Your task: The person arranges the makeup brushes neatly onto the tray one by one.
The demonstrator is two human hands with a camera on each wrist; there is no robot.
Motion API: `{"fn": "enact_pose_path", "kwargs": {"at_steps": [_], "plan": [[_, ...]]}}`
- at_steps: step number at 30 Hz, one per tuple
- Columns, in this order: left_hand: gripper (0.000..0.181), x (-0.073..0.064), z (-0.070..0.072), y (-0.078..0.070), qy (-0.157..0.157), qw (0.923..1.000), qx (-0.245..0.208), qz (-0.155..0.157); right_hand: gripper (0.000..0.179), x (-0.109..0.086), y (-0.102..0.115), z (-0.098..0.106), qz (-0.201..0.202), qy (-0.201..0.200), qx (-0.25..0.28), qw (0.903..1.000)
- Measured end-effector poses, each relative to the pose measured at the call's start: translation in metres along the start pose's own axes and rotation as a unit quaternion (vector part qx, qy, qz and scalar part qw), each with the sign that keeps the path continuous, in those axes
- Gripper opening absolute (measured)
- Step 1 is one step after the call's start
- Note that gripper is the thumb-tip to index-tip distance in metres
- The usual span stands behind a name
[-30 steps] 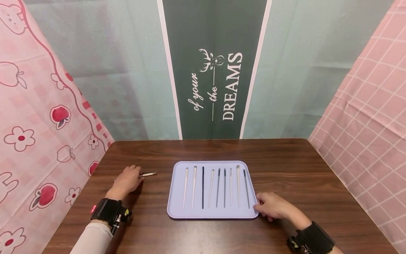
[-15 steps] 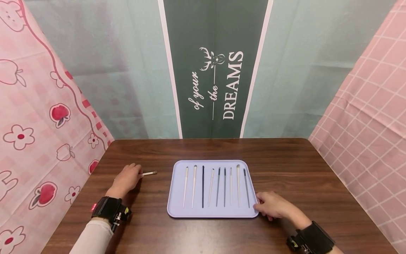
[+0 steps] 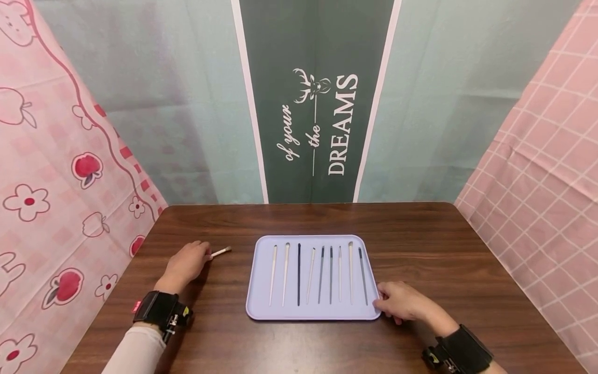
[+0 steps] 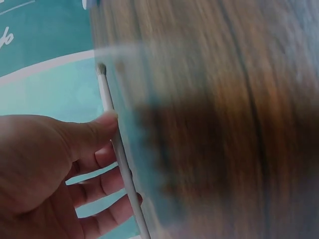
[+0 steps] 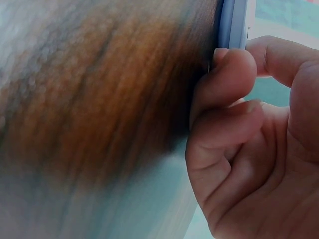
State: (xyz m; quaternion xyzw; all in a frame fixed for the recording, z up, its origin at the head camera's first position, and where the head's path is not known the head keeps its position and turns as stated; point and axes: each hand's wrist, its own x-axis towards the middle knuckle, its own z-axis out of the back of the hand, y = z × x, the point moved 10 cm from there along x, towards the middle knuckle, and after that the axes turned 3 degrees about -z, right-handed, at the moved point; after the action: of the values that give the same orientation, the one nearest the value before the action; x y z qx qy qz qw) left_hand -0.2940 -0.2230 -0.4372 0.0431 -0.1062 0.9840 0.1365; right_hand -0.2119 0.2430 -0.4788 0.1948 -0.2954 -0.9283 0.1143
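In the head view my left hand (image 3: 186,264) is over the left part of the table, pinching a slim makeup brush (image 3: 221,252) with a pale handle. The left wrist view shows that brush (image 4: 130,186) between thumb and fingers, its small dark bristle tip beyond the thumb. My right hand (image 3: 403,301) grips the near right corner of a lavender tray (image 3: 259,310). Seen from the right wrist, curled fingers hold the tray's edge (image 5: 233,25). Several brushes lie in a row on the tray, among them a black brush (image 3: 299,275) and a grey brush (image 3: 363,278).
The tray rests on a dark wooden table (image 3: 420,234). A green cloth (image 3: 317,192) with white lettering hangs behind the far edge. Pink patterned cloths stand at the left (image 3: 60,208) and right (image 3: 537,182) sides.
The brush in my left hand has tilted, its bristle tip swinging slightly up and away from me. My right hand, the tray and its brushes stay put.
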Motion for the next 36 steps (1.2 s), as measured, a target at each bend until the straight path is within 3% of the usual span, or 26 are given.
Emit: {"fn": "enact_pose_path", "kwargs": {"at_steps": [9,18,28,36], "plan": [[0.008,-0.003,0.002,-0.013,0.005,0.9994,0.0,0.034,0.021,0.0,0.0,0.0,-0.003,0.003,0.003,1.0],[0.015,-0.004,0.005,-0.031,-0.019,0.9995,-0.009,0.023,0.021,0.001,-0.001,0.0,-0.004,0.003,-0.001,1.0],[0.017,-0.002,0.006,-0.051,-0.018,0.998,-0.037,0.048,0.022,0.001,-0.001,0.001,-0.005,0.001,-0.004,1.0],[0.02,0.002,0.003,-0.073,-0.037,0.9975,-0.036,0.047,0.022,0.001,0.0,0.001,-0.003,-0.001,-0.005,1.0]]}}
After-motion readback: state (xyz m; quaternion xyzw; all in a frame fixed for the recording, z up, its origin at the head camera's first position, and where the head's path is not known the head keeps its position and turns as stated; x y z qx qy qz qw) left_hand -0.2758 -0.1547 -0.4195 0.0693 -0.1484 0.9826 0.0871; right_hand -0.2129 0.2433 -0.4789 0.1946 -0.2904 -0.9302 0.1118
